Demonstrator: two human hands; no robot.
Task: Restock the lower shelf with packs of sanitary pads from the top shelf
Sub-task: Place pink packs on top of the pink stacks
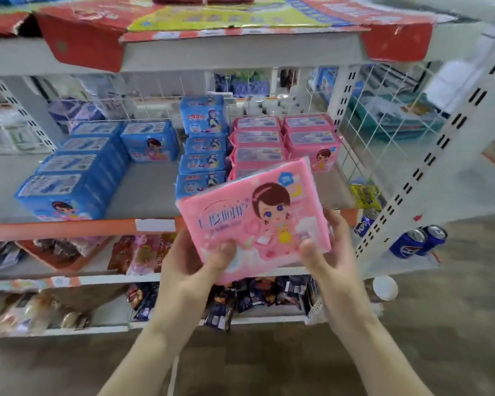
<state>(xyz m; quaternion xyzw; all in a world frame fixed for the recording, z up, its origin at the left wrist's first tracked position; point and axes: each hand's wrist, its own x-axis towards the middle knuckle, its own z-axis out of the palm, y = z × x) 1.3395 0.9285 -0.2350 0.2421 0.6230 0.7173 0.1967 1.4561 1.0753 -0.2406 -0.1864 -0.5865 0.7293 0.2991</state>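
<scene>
In the head view, you have a pink pack (pixel 257 221) of sanitary pads in front of you, just right of the frame's centre. Your left hand (pixel 195 258) holds its lower left corner, thumb curled over the front face. Your right hand (pixel 329 252) holds the lower right corner the same way, thumb on the front, fingers wrapped behind the right edge. The pack is tilted, its top leaning away toward the shelf (pixel 149 192), and it overlaps the orange front strip (pixel 69 228) of that shelf; it is not resting on anything.

Behind it, right of centre, sit two rows of pink packs (pixel 286 138). In the middle is a column of small blue packs (pixel 203 152), and to the left larger blue packs (pixel 77 164), with bare shelf between them.

The top shelf (pixel 240 52) runs across the upper frame, covered in red and yellow cardboard (pixel 212 15); you cannot see what stock remains up there.

So the restocking looks partly done: several packs already stand below, and this one is in transit. You most likely still have to set it at the front of the pink rows. How many more follow cannot be told. Blue cans (pixel 417 241) sit lower right.
</scene>
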